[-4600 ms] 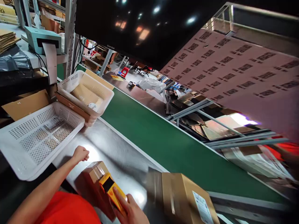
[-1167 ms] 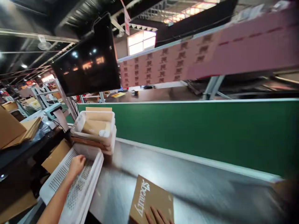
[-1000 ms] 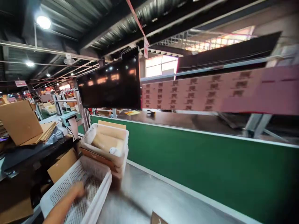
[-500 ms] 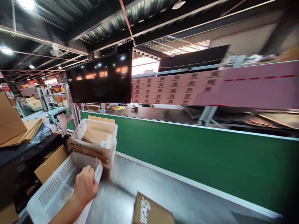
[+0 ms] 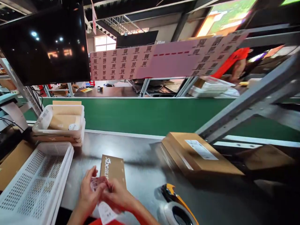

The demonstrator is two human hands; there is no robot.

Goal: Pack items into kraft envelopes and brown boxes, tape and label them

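In front of my body, my left hand (image 5: 86, 196) and my right hand (image 5: 117, 195) come together, fingers pinched on a small pinkish packet (image 5: 95, 183) with dark print. A white printed slip (image 5: 106, 213) hangs below the fingers; whether it is joined to the packet I cannot tell. Just beyond the hands, a flat brown cardboard box (image 5: 116, 168) with white lettering lies on the metal table (image 5: 138, 175), partly covered by my fingers. To the left of my left hand stands a white perforated plastic basket (image 5: 67, 162).
Stacked white baskets (image 5: 81, 120) with a brown package stand at back left. On the right are a tape dispenser (image 5: 178, 206) and a larger labelled carton (image 5: 199, 153). A green conveyor belt (image 5: 140, 115) crosses behind, below a QR-code strip (image 5: 122, 64). A red-sleeved person's arm (image 5: 237, 67) shows far right.
My view has swung right. My left hand has left the white basket and now meets my right hand, which has come into view, at the pinkish packet.
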